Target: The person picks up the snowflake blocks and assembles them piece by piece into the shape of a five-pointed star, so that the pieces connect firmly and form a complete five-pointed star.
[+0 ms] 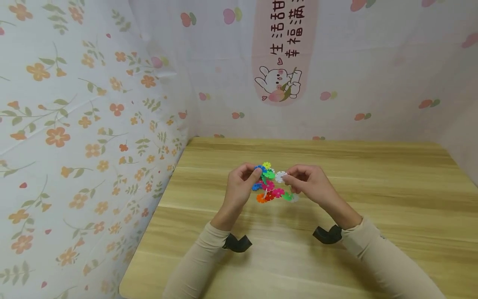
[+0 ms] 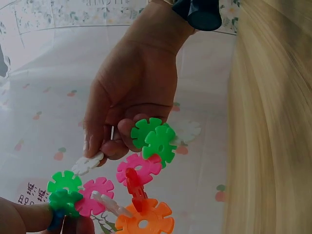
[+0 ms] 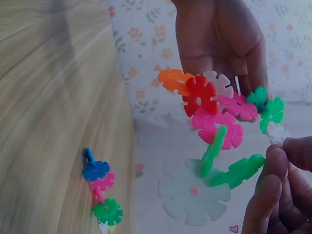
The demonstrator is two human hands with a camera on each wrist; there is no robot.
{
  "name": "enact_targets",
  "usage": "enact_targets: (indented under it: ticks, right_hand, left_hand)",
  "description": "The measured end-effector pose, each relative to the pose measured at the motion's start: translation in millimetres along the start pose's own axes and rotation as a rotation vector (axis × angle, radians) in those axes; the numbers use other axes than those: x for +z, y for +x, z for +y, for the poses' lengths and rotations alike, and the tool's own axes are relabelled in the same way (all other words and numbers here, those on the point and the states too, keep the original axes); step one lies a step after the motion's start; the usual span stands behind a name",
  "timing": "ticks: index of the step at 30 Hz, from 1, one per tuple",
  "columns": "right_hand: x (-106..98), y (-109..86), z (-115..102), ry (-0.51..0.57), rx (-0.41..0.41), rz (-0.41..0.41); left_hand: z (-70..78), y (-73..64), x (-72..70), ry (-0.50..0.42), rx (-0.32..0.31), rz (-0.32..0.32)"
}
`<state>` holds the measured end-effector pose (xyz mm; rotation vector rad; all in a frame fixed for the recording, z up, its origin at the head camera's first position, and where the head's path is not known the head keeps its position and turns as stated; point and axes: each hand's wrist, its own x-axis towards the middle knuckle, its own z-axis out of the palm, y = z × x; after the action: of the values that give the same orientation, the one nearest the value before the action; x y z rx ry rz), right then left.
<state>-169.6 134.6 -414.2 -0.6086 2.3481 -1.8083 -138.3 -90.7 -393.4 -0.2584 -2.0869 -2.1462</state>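
Observation:
My left hand [image 1: 239, 185] pinches a blue snowflake disc [image 1: 260, 168], part of a linked string of notched plastic snowflake discs. A green disc [image 2: 65, 181] sits beside those fingertips. Between thumb and finger, my right hand [image 1: 315, 185] holds a white snowflake disc [image 1: 281, 177]; it reaches up to the green disc [image 3: 273, 114], though whether they are slotted together I cannot tell. Pink discs [image 3: 217, 127], a red disc [image 3: 199, 97], an orange disc [image 2: 145, 222] and a large pale translucent disc [image 3: 194, 192] hang along the string. Right fingers touch a green disc [image 3: 239, 170].
Another group of joined discs, with a blue disc [image 3: 96, 170] and a green disc [image 3: 108, 211], lies on the wooden table [image 1: 392, 199]. Patterned cloth [image 1: 224, 74] hangs behind the table and along its left side. Black wrist mounts [image 1: 327, 234] sit below both hands.

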Motion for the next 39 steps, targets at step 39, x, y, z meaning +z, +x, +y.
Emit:
enact_targets:
  ticks: [39]
  right_hand:
    - [14, 11.2, -2, -0.071, -0.027, -0.008]
  left_hand:
    - [-36.3, 4.0, -6.8, 0.051, 0.066, 0.088]
